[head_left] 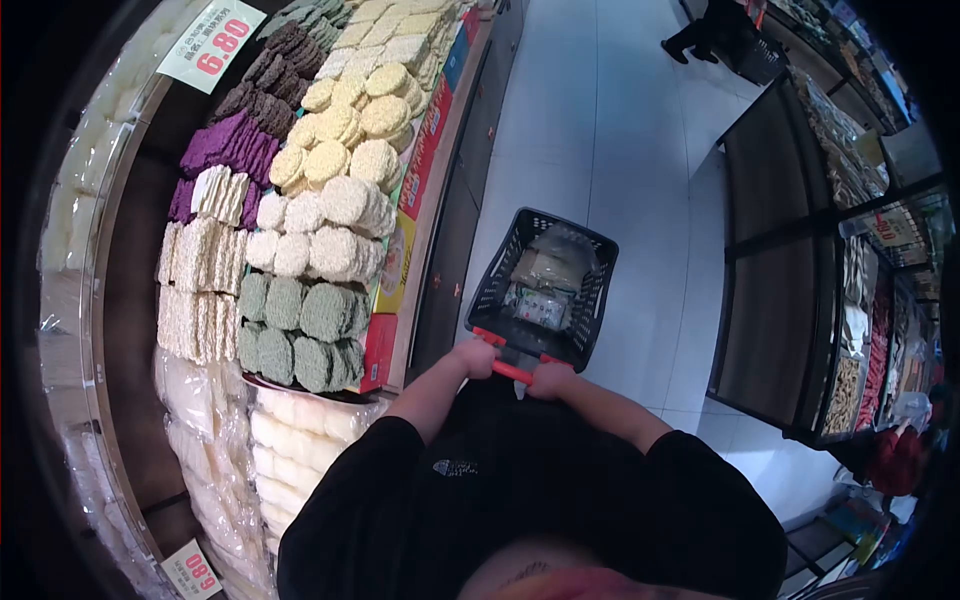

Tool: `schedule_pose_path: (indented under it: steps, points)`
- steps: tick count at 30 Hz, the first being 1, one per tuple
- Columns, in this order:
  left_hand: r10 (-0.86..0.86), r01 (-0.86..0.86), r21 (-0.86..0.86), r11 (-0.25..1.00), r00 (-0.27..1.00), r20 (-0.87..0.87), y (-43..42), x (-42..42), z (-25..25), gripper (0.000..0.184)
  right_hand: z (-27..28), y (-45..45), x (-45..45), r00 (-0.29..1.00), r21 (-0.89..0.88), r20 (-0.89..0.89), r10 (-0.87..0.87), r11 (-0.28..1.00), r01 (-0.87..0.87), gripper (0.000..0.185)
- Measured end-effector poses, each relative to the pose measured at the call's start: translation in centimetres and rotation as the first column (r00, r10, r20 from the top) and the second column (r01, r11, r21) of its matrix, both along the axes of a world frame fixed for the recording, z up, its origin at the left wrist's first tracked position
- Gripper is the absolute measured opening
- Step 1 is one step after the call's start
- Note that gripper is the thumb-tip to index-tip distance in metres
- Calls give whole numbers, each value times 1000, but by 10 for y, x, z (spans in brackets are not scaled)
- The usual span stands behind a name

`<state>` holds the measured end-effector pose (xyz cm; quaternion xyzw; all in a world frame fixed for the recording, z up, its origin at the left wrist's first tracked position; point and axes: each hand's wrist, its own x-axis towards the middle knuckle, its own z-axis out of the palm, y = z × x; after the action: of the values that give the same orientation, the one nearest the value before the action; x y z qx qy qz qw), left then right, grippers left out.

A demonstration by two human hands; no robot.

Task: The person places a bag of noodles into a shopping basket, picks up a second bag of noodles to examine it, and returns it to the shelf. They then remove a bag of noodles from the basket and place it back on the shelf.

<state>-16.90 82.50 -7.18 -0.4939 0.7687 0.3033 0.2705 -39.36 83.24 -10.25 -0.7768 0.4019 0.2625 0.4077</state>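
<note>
Both hands grip the red handle of a black shopping basket. My left hand is wrapped round the handle's left part, and my right hand closes round its right end. Inside the basket lie clear plastic packages with beige contents, and a white printed package nearer to me. What the packages contain is too blurred to name.
To the left, a shelf display holds stacked dried noodle cakes: green, yellow and purple. A price sign reads 6.80. Dark shelving lines the right side of the tiled aisle. A person stands far ahead.
</note>
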Motion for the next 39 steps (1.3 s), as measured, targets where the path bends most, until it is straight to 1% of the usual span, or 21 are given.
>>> schedule_pose_path:
  steps: [1, 3, 4, 5, 7, 8, 11, 12, 15, 16, 19, 22, 25, 28, 30, 31, 32, 33, 35, 38, 39]
  points:
    - [-30, 29, -30, 999, 999, -16, -9, 1, -4, 30, 0, -10, -3, 1000, 4, 5, -9, 1000, 9, 46]
    - [-119, 118, -12, 993, 986, -121, -32, 8, -25, 29, -7, -37, -10, 999, -49, 16, 30, 998, -30, 45]
    - [-123, 123, -4, 992, 983, -136, -45, 5, -19, 28, -9, -39, -13, 999, -47, 19, 48, 998, -47, 44]
    - [-144, 138, -45, 989, 977, -160, -56, 3, -17, 27, -15, -50, -16, 997, -31, -31, 76, 997, -77, 41]
    - [-144, 144, -9, 989, 973, -182, -80, -3, -4, 26, 11, -73, -14, 996, 12, -88, 9, 1000, -8, 39]
    - [-129, 129, -18, 992, 970, -206, -91, -2, -13, 27, 5, -81, -17, 998, -34, -61, -36, 999, 34, 37]
    - [-143, 148, 6, 989, 965, -222, -134, -7, -11, 30, -7, -115, -20, 990, -61, -98, -103, 993, 98, 35]
    - [-165, 160, -38, 986, 959, -230, -146, -6, -13, 32, 4, -123, -16, 982, -114, -85, -170, 981, 160, 34]
    - [-156, 165, 17, 986, 959, -235, -184, -15, -4, 32, 32, -147, -2, 939, -224, -36, -342, 919, 326, 37]
    - [-178, 192, 43, 980, 958, -225, -197, -18, -8, 30, 32, -156, 2, 933, -240, -57, -356, 912, 333, 39]
    - [-211, 212, -19, 977, 950, -232, -228, -22, -4, 29, 38, -188, 2, 934, -233, -153, -323, 930, 283, 39]
    - [-166, 172, 6, 985, 960, -224, -258, -28, -4, 30, 46, -222, -10, 941, -191, -77, -329, 931, 310, 39]
    - [-153, 165, 49, 985, 968, -199, -291, -39, 2, 29, 48, -259, -23, 954, -160, -34, -298, 944, 289, 39]
    - [-149, 151, -6, 988, 967, -205, -322, -51, -7, 28, 43, -302, -40, 978, -130, -25, -208, 971, 203, 40]
    - [-180, 174, -51, 984, 959, -220, -350, -58, -15, 29, 36, -332, -55, 984, -168, 10, -175, 970, 175, 40]
    - [-201, 193, -58, 980, 952, -230, -357, -63, -7, 29, 45, -343, -57, 986, -174, 25, -167, 970, 169, 40]
    - [-179, 176, -34, 984, 958, -224, -372, -68, 0, 30, 54, -360, -61, 982, -125, -1, -188, 974, 187, 41]
    - [-174, 177, -8, 984, 961, -215, -390, -72, 3, 30, 51, -375, -67, 982, -125, 19, -190, 974, 191, 41]
    - [-131, 143, 42, 989, 969, -209, -417, -80, 4, 30, 42, -406, -76, 992, -165, 37, -119, 979, 123, 40]
    - [-55, 59, 9, 998, 974, -218, -451, -89, 5, 29, 49, -450, -82, 992, -202, -30, -124, 973, 115, 38]
    - [-31, 34, 8, 999, 975, -220, -460, -91, 8, 29, 49, -462, -84, 994, -205, -25, -109, 973, 101, 38]
